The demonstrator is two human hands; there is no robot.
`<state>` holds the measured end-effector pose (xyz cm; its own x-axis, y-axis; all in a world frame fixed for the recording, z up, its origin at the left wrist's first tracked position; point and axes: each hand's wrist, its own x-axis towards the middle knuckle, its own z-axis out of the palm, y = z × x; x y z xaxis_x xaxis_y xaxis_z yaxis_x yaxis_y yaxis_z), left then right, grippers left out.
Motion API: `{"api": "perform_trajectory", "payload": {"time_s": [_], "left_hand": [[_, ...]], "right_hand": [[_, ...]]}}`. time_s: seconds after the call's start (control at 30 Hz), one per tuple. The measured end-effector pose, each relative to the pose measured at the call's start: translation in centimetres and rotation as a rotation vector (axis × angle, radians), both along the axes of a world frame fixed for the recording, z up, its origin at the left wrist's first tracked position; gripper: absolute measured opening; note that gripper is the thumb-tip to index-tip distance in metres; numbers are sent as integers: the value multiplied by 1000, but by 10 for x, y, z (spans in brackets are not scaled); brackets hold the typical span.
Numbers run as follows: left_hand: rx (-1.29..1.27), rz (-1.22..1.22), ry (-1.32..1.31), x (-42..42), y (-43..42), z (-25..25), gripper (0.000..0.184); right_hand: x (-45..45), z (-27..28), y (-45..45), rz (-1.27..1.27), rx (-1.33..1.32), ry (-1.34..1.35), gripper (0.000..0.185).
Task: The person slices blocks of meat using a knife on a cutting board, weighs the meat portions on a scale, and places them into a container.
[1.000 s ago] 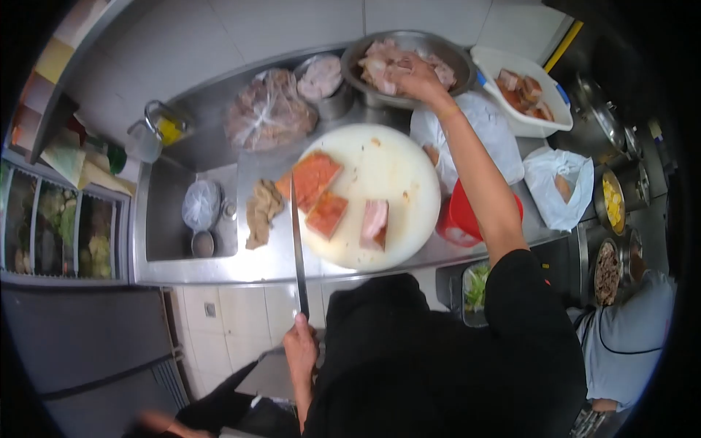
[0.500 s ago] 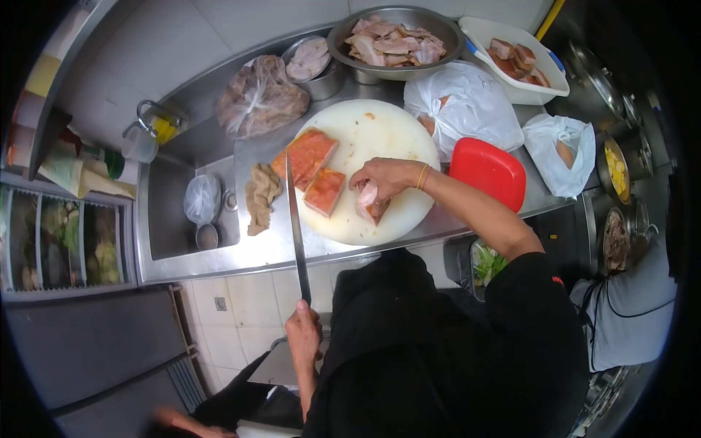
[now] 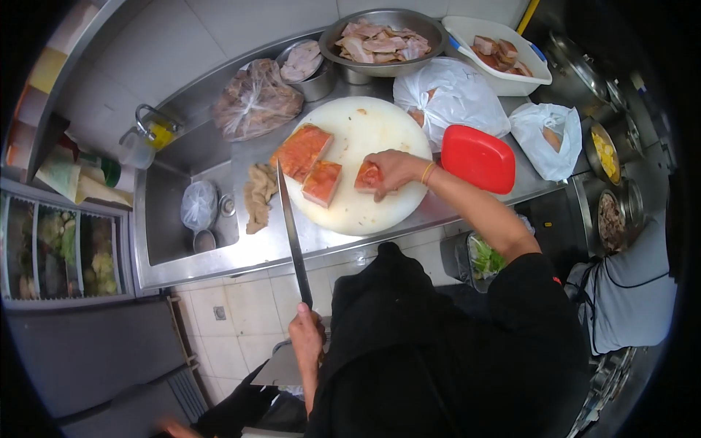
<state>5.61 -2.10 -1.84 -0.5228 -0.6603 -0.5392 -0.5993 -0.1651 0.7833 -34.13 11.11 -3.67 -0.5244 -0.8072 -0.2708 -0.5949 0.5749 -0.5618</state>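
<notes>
My left hand (image 3: 307, 337) is closed round the handle of a long knife (image 3: 293, 244). Its blade points up and away, with the tip near the left rim of the round white cutting board (image 3: 374, 135). On the board, my right hand (image 3: 399, 172), a yellow band at its wrist, grips a small block of pork (image 3: 366, 177) with its orange-red face up. The hand covers the block's right part. To its left lie another pork block (image 3: 322, 182) and a larger pork slab (image 3: 302, 150), both orange-red on top. A crumpled brown cloth (image 3: 260, 198) lies left of the board.
Behind the board stand a steel bowl of sliced meat (image 3: 431, 62), bagged meat (image 3: 255, 106) and a white bag (image 3: 456, 106). A red plastic lid or tray (image 3: 478, 159) lies right. The sink (image 3: 164, 241) is left. Other people are at the right and lower left.
My right hand has turned the pork block, so its orange-red face now shows where a pale side showed before. The knife stays in my left hand. The view has shifted slightly.
</notes>
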Motion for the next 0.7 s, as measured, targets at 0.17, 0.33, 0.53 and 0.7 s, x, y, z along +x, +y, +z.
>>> {"api": "perform_trajectory", "payload": {"time_s": [0.17,0.33,0.53,0.7], "left_hand": [[8,-60,24,-1,-5,3,70],[23,-82,11,4,-11,-6,71],[1,-129,34,13,-21,-19,71],[-32,-234,37,7,-19,-6,71]], "right_hand": [[25,-11,-12,-122,92,277,55],[33,50,33,-338,-129,227,66],[3,92,134,-539,-25,395,69],[-28,62,181,-555,162,318,80]]}}
